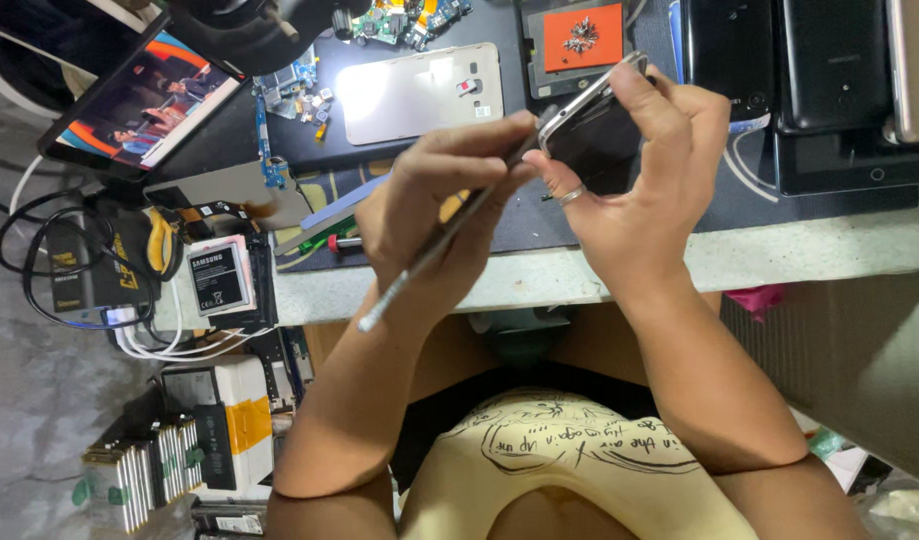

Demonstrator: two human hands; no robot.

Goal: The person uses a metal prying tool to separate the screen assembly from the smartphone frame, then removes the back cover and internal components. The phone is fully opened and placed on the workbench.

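Left hand (435,215) pinches thin metal tool (435,248), tip at phone (590,125) edge. Right hand (640,190) grips phone, raised above table (800,250) edge. Keep tool shallow along seam; steady phone firmly; pry gently, avoid slipping toward fingers.

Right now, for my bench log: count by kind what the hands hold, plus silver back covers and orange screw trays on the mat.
Phone, in right hand: 1
Thin metal tool, in left hand: 1
Silver back cover: 1
Orange screw tray: 1
Total: 4
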